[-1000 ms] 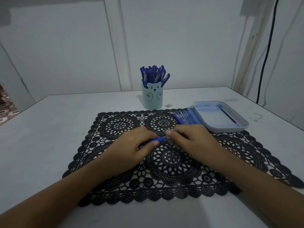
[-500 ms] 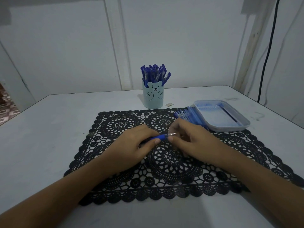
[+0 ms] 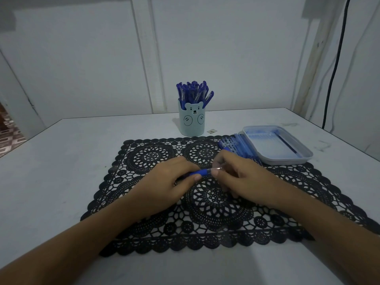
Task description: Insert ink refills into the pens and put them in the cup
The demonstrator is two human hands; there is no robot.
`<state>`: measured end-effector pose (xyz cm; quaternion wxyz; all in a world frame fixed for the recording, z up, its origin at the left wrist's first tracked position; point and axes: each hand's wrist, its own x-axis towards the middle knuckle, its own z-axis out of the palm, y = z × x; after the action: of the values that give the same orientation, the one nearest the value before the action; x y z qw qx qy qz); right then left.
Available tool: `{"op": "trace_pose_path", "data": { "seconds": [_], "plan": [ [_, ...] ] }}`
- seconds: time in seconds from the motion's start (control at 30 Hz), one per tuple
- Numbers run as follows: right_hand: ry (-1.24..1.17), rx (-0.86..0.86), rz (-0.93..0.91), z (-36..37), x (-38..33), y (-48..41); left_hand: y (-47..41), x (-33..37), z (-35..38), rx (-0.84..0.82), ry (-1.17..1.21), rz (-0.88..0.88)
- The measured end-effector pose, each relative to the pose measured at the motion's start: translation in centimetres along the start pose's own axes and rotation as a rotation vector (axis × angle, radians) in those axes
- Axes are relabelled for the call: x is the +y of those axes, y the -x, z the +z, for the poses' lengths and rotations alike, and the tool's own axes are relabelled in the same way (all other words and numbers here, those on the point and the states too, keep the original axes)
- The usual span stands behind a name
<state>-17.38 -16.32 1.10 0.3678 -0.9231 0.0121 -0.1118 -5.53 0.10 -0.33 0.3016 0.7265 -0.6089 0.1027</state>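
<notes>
My left hand [image 3: 168, 182] is curled round the barrel of one blue pen [image 3: 200, 172], thumb along the near side, fingers wrapped over the top. Only the blue grip section shows past the thumb. My right hand [image 3: 242, 177] meets it from 3 o'clock: thumb and forefinger pinch the pale, shiny tip end of the same pen, the other fingers loosely curled beneath. I cannot tell whether the refill is fully seated. The pen lies roughly level, just above the centre of the black lace mat [image 3: 154, 157].

At 12 o'clock from the hands the bear-faced cup [image 3: 192, 120] stands upright on the table [image 3: 51, 171], just beyond the mat's far edge, packed with capped blue pens [image 3: 194, 92]. At 2 o'clock is the pale tray [image 3: 287, 159], with one dark refill [image 3: 286, 144] lying along its right side. A row of loose pens [image 3: 236, 146] lies against the tray's left wall.
</notes>
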Motion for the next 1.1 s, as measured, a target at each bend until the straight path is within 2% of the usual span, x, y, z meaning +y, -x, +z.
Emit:
{"op": "trace_pose_path", "data": {
  "seconds": [0.33,0.4,0.47,0.53,0.57,0.67,0.77,0.9,1.1],
  "plan": [
    [-0.027,0.073,0.005,-0.1,-0.1,-0.3,0.0,-0.1,-0.1,0.017,-0.044,0.006],
    [-0.063,0.083,0.071,-0.5,-0.1,-0.2,0.1,-0.4,-0.1,-0.004,-0.079,-0.006],
    [-0.093,0.166,0.149,-1.0,0.4,-0.3,0.3,-0.8,-0.1,-0.029,-0.109,-0.026],
    [0.130,0.259,0.150,-1.5,1.4,-0.7,0.5,-1.1,-0.1,-0.037,-0.106,-0.045],
    [0.277,0.251,0.141,-1.6,1.9,-1.0,0.5,-1.1,-0.2,-0.035,-0.102,-0.053],
    [0.547,0.104,0.146,-1.5,3.2,-1.2,0.5,-1.2,-0.3,-0.025,-0.099,-0.069],
    [0.655,0.059,0.120,-1.1,3.6,-1.2,0.5,-1.3,-0.3,-0.028,-0.102,-0.076],
    [0.569,0.108,0.008,-1.1,2.9,-1.2,0.5,-1.3,-0.3,-0.028,-0.102,-0.078],
    [0.216,0.108,-0.099,-1.2,1.2,-0.7,0.4,-1.4,-0.3,-0.031,-0.109,-0.075]
  ]
}}
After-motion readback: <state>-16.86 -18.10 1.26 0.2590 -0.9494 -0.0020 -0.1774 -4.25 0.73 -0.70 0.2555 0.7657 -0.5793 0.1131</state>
